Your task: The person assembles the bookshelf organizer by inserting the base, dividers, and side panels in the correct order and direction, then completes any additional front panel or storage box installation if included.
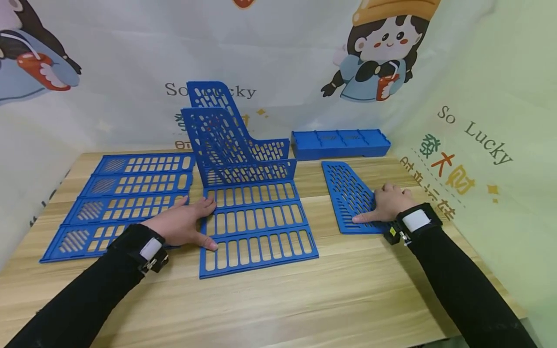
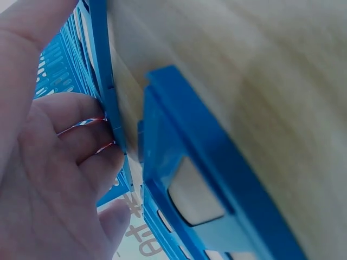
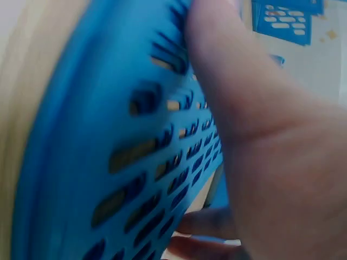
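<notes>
A blue slotted base panel (image 1: 261, 220) lies in the middle of the table, with upright perforated side panels (image 1: 217, 140) standing at its far end. My left hand (image 1: 180, 224) rests at its left edge, thumb and fingertips touching the frame. In the left wrist view, the fingers (image 2: 81, 130) bend slightly against the blue edge. Farther right lies a blue slotted side panel (image 1: 345, 193), seemingly with another layer beneath. My right hand (image 1: 387, 205) grips its slanted edge, thumb on top and fingers beyond the edge. In the right wrist view, the thumb (image 3: 233, 81) presses the panel's face.
A long blue grid panel (image 1: 143, 183) in several sections lies at the left, close to my left hand. Against the back stands a low blue ribbed piece (image 1: 341, 142). A printed white cloth (image 1: 283, 58) hangs behind the wooden table (image 1: 270, 304).
</notes>
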A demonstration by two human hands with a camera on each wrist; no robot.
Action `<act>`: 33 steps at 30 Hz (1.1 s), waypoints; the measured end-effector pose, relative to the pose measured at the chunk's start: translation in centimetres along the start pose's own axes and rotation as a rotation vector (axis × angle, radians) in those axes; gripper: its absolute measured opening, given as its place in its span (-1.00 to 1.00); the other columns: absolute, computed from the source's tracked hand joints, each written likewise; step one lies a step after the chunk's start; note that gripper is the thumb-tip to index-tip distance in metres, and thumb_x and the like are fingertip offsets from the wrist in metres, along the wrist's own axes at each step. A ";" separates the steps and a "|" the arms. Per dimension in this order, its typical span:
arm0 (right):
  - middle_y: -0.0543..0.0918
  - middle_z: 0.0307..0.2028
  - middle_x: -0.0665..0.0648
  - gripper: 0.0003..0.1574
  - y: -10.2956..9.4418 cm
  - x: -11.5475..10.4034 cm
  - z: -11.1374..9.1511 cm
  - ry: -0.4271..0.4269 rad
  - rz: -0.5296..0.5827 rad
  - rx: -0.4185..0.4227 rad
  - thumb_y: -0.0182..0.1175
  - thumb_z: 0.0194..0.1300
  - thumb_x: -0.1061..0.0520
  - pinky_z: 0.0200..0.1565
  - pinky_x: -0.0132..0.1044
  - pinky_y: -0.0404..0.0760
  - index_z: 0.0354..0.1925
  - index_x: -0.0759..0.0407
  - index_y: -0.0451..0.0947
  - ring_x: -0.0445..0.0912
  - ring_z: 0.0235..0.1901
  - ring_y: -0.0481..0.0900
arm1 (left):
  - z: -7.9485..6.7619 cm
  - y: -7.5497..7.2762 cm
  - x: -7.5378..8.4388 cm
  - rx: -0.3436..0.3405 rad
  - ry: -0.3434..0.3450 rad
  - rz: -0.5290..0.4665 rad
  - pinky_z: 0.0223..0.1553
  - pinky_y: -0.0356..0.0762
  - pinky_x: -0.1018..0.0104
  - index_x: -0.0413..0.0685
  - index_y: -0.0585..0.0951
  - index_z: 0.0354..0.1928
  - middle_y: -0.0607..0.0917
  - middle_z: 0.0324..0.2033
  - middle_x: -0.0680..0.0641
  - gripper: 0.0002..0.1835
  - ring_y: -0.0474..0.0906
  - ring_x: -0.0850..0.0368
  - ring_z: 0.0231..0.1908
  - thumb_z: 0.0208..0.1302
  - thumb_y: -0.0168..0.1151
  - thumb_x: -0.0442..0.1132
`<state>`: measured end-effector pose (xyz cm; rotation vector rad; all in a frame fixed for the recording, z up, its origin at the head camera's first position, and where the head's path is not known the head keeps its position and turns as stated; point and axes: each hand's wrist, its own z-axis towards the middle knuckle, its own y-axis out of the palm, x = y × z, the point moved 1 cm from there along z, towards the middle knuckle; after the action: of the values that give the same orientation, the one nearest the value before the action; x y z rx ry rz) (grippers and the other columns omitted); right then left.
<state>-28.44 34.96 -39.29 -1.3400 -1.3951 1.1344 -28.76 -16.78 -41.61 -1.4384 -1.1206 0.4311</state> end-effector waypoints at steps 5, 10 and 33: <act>0.56 0.21 0.63 0.51 -0.3 -1.2 -0.1 0.038 -0.014 0.006 0.46 0.14 -0.67 0.24 0.40 0.48 0.31 0.68 0.43 0.47 0.24 0.52 | -0.6 0.1 -0.2 0.024 0.012 -0.055 0.68 -0.29 -0.52 -0.23 0.19 0.72 0.06 0.74 -0.37 0.31 0.02 -0.44 0.71 0.18 0.54 0.43; 0.58 0.19 0.63 0.47 -0.4 -1.5 0.2 0.045 -0.006 0.023 0.48 0.15 -0.64 0.26 0.42 0.49 0.27 0.69 0.44 0.45 0.20 0.55 | -0.7 0.0 -0.4 0.034 0.012 -0.066 0.67 -0.29 -0.53 -0.24 0.19 0.72 0.05 0.74 -0.38 0.30 0.02 -0.46 0.70 0.20 0.55 0.41; 0.49 0.08 0.63 0.64 1.1 0.3 0.3 0.100 0.000 0.009 0.37 -0.02 -0.85 0.13 0.28 0.49 0.17 0.64 0.32 0.44 0.14 0.48 | -0.7 0.5 -0.1 0.018 0.016 -0.075 0.68 -0.29 -0.50 -0.21 0.17 0.73 0.02 0.75 -0.35 0.30 -0.03 -0.42 0.72 0.21 0.52 0.43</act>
<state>-28.54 35.25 -40.45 -1.3721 -1.3159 1.0578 -28.08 -17.15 -41.91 -1.3776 -1.1510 0.3757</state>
